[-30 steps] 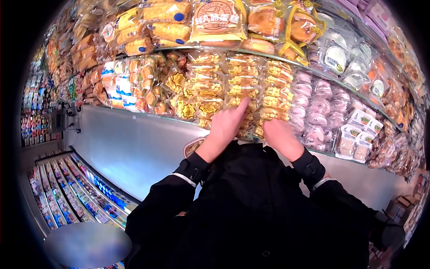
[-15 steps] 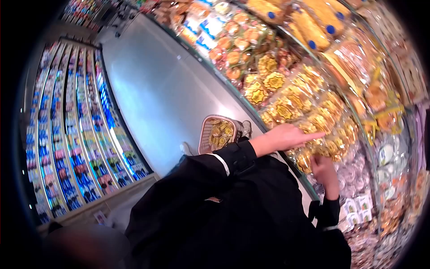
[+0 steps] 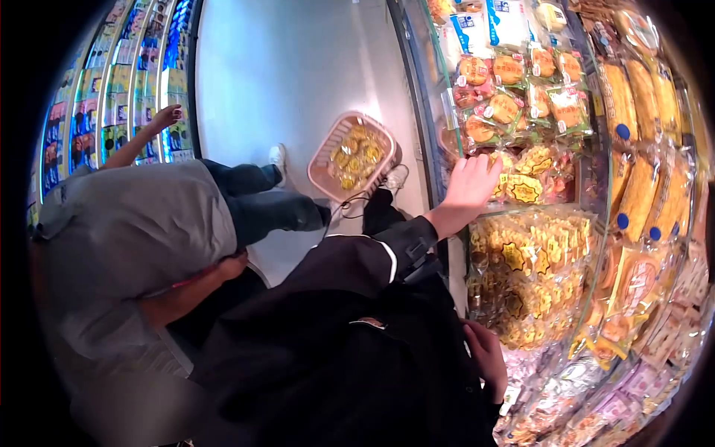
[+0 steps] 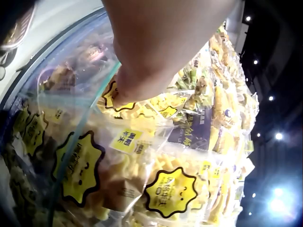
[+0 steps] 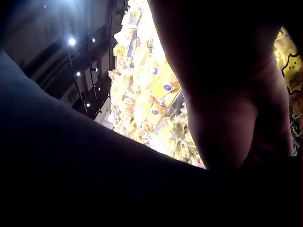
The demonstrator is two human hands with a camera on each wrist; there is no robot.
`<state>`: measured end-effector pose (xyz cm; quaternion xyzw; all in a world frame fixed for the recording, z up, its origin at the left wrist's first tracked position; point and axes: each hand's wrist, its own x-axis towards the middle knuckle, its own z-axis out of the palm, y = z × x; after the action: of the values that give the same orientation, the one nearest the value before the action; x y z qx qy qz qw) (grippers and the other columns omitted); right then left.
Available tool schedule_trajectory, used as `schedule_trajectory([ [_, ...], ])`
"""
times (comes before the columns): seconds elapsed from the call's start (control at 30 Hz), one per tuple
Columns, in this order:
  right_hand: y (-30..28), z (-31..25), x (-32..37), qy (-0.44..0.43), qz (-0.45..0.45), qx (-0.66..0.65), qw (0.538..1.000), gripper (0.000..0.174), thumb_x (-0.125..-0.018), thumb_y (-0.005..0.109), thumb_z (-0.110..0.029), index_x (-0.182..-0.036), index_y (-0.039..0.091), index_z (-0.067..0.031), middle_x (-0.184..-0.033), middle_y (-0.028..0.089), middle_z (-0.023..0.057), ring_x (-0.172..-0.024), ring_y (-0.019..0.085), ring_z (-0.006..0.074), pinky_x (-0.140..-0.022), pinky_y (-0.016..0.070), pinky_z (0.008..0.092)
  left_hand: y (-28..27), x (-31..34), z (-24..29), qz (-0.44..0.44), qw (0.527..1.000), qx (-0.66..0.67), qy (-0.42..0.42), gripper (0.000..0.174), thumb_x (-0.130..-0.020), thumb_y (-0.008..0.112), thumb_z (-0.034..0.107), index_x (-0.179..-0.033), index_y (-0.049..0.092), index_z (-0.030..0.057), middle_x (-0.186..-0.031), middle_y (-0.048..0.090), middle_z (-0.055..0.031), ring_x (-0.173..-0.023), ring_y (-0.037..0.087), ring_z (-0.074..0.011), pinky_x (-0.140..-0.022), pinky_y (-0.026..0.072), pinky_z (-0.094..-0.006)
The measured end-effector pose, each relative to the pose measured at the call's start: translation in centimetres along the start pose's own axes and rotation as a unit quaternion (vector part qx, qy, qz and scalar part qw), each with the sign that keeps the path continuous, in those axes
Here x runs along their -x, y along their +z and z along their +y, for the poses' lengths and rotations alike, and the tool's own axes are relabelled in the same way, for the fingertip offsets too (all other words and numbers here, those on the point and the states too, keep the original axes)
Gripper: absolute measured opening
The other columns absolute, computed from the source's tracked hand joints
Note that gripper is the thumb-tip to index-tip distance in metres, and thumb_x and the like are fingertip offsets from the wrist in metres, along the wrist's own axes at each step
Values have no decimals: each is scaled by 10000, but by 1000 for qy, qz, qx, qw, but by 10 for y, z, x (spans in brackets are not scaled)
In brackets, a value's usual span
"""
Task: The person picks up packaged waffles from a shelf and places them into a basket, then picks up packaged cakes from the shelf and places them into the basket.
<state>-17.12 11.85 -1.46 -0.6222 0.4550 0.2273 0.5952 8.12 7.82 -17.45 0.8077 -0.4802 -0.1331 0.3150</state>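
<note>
In the head view my left hand reaches over the shelf's front edge, its fingers bent down at clear snack bags with yellow sun-shaped labels. The left wrist view shows the fingertips right at one such bag, behind a glass divider; I cannot tell whether they pinch it. More snack bags stand packed in the nearer compartment. My right hand hangs low beside my dark coat, near the shelf front, with loosely bent fingers and nothing visible in it. It is dark in the right wrist view.
A pink basket holding yellow-labelled bags stands on the aisle floor. Close on my left is a person in a grey top, one arm extended towards the opposite shelves. Packaged buns and long wrapped breads surround the bags.
The view has swung left along the shelf. My left hand has moved from the nearer bags to a farther compartment; the right has drawn back to my side. The person in grey has come into view.
</note>
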Motion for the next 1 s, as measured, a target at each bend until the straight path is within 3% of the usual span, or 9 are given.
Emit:
schedule_trajectory([
  [0.2,-2,-8,-15,-37,24,-92,995,266,-985,507,-130,-1158,615,41,-1048,686,104,-968,615,145,-874,462,273,-25,1,-17,126,982,124,72,421,-731,756,214,-1062,556,49,-929,584,-75,-831,578,-277,-760,444,-359],
  [0.27,-5,-18,-18,-55,33,-86,994,272,-988,505,-133,-1171,605,42,-1058,683,104,-993,618,146,-880,467,273,-56,1,-11,-55,970,210,-110,376,-770,768,193,-1024,540,38,-904,602,-77,-766,596,-213,-687,475,-333],
  [0.4,-7,-32,-30,-132,90,-130,979,428,-942,568,-46,-1353,455,-4,-1139,656,141,-1029,629,177,-879,500,297,-48,5,-22,46,834,528,-153,482,-843,740,160,-1191,432,30,-918,604,-35,-763,577,-83,-604,491,-229],
  [0.53,-6,-76,-34,-261,307,-35,915,669,-814,714,-37,-1410,409,-54,-1374,464,208,-1194,534,304,-890,496,380,-102,18,15,-108,754,611,-216,562,-875,670,64,-1344,360,53,-1089,581,-79,-858,629,-130,-657,541,-245],
  [0.6,-22,-89,-31,-385,382,330,773,765,-695,810,-102,-1368,452,-35,-1295,519,206,-1129,563,370,-934,447,430,-110,29,26,-235,757,573,-207,499,-879,654,53,-1312,406,57,-1164,553,-95,-895,620,-128,-595,549,-262],
  [0.63,-22,-73,-41,-431,373,300,765,706,-659,776,-92,-1311,512,-31,-1285,515,219,-1152,515,419,-948,416,465,-112,38,33,-284,773,548,-148,454,-884,685,147,-1256,446,40,-959,598,-77,-636,617,-94,-521,520,-234],
  [0.67,-23,-80,-27,-325,289,288,853,653,-660,689,-64,-1292,529,-36,-1297,522,201,-1174,512,383,-947,432,434,-134,39,53,-402,697,554,-216,445,-914,657,207,-1265,445,34,-971,601,-86,-661,636,-119,-549,542,-247],
  [0.87,22,12,-9,-313,447,306,780,433,-749,592,-103,-1178,620,-53,-1184,608,100,-1070,586,274,-916,459,360,-122,60,60,-603,641,375,-293,530,-955,548,436,-1315,442,63,-1060,627,-92,-845,658,-120,-619,497,-201],
  [1.0,36,30,-13,-367,372,10,852,502,-733,715,-107,-1208,589,-2,-1205,559,161,-1073,582,287,-912,465,364,-100,56,73,-651,641,342,-219,542,-994,468,427,-1341,447,10,-994,614,-30,-753,635,-74,-544,466,-158],
])
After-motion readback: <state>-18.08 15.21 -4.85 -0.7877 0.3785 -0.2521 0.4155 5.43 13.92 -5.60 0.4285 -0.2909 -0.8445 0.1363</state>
